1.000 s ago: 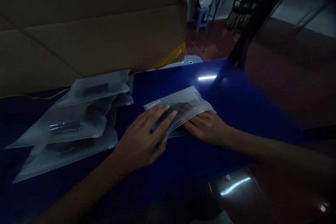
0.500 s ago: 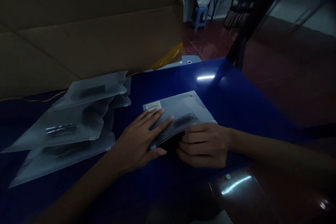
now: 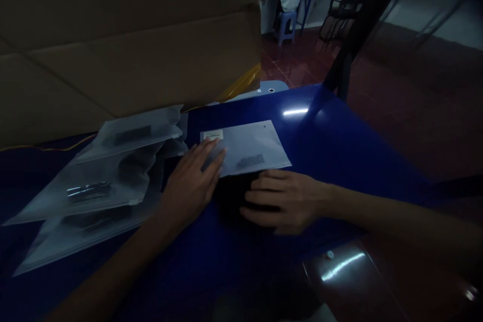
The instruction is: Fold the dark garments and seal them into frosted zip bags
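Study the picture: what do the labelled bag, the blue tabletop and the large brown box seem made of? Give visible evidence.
Labelled bag: probably frosted plastic; it looks pale and cloudy.
Blue tabletop: smooth and glossy, mirroring a bright light; plastic, laminate or painted metal, unclear.
Brown box: likely matt cardboard; creased, without shine.

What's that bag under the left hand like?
The bag looks like cloudy plastic, lying roughly flat on the blue table. A label sits at its far left corner, a dark dot near the far right, dark lines near its close edge. The left hand rests on it; the right hand may touch it.
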`<state>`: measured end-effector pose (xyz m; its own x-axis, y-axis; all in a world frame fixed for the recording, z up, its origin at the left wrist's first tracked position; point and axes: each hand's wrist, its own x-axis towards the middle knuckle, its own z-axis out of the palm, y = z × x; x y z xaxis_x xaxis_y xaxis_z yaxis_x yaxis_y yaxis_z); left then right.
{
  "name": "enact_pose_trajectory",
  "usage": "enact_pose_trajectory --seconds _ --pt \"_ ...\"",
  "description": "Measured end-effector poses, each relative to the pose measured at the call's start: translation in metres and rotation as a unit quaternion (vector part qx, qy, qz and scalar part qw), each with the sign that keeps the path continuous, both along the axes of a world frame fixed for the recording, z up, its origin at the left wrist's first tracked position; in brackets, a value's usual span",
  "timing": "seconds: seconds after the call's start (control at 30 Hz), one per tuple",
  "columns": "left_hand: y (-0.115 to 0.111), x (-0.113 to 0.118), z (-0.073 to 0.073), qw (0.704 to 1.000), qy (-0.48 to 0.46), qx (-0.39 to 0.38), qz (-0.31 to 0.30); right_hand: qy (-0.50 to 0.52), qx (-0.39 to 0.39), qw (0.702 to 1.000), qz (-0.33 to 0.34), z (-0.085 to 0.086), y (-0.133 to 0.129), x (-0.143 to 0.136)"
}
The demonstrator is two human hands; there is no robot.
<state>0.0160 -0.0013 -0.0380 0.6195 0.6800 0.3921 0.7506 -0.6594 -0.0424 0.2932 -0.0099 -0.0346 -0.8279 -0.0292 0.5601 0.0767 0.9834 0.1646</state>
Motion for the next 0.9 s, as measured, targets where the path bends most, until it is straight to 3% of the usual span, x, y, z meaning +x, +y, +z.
enact_pose_trajectory --seconds 0.13,0.23,0.4,0.67,0.8,0.9 --pt "-0.002 0.001 0.005 0.998 -0.015 0.061 -0.001 -0.024 -0.035 0.985 -0.165 -0.004 0.01 0.006" --pt "-0.005 0.0 0.004 0.999 -0.008 0.032 -0.017 -0.018 -0.067 0.975 -0.21 -0.003 0.013 0.009" --pt "-0.006 0.0 0.003 0.999 -0.006 -0.039 0.0 0.016 -0.153 0.98 -0.129 0.001 0.012 0.009" --pt "0.001 -0.003 -0.003 0.985 0.021 -0.171 0.022 0.087 -0.156 0.984 -0.021 -0.001 0.008 0.005" --pt "0.005 -0.005 -0.005 0.977 0.005 -0.212 0.027 0.13 -0.212 0.968 -0.013 0.002 0.002 0.003" --pt "0.007 -0.007 -0.005 0.975 -0.024 -0.222 0.017 0.165 -0.292 0.938 -0.092 0.01 -0.001 0.004"
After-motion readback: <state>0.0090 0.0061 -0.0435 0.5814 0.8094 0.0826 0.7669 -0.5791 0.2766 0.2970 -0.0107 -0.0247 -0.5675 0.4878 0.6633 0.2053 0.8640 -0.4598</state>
